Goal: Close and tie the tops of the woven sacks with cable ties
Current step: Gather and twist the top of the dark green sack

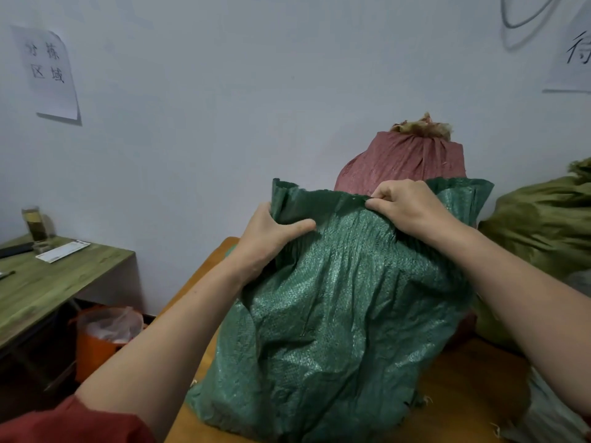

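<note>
A green woven sack (pixel 335 314) stands upright on the orange table (pixel 463 394) in front of me, its top still spread wide. My left hand (pixel 271 238) grips the sack's upper left edge, thumb pressed across the fabric. My right hand (pixel 409 206) pinches the top rim near the middle, fingers curled over the edge. Behind it stands a red woven sack (pixel 409 161) with its top gathered shut and frayed fibres sticking up. No cable tie is visible.
An olive-green sack (pixel 543 228) lies at the right. A green-topped desk (pixel 48 282) at the left carries a glass jar (pixel 35 228) and a card. An orange bin (pixel 102 337) with a plastic liner sits under it. The white wall behind bears paper signs.
</note>
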